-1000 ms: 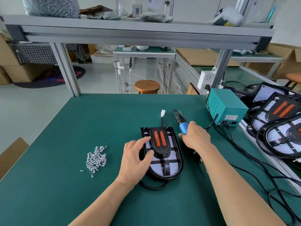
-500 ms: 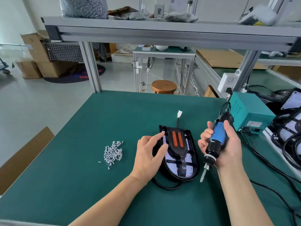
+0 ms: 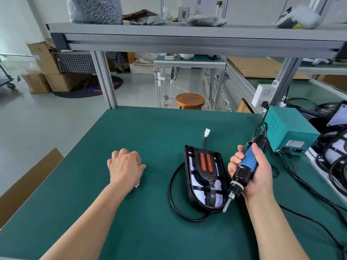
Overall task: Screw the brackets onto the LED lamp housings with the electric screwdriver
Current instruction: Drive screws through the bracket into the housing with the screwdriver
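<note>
Right hand (image 3: pixel 260 177): fingers and thumb wrapped round the blue and black electric screwdriver (image 3: pixel 247 163), held just right of the lamp housing (image 3: pixel 216 186). Tool tilted, cord end up and away, bit (image 3: pixel 226 205) pointing down at the housing's near right edge. Contact between bit and housing: cannot tell.

Left hand (image 3: pixel 125 168): well left of the housing, knuckles up, fingers curled down onto the green table (image 3: pixel 150 126). A few small silver screws (image 3: pixel 137 184) show at the wrist; the rest is hidden under the palm. Whether the fingers pinch a screw: cannot tell.

Lamp housing: flat on the table, rounded end toward the person. Black bracket (image 3: pixel 204 175) with two orange strips lies along its middle. Black cable (image 3: pixel 171 192) loops round the housing's left and near side; white connector (image 3: pixel 207 132) lies just beyond its far end.

Right of the housing: teal power box (image 3: pixel 293 128), front label too small to read. More lamp housings (image 3: pixel 336 152) farther right.
</note>
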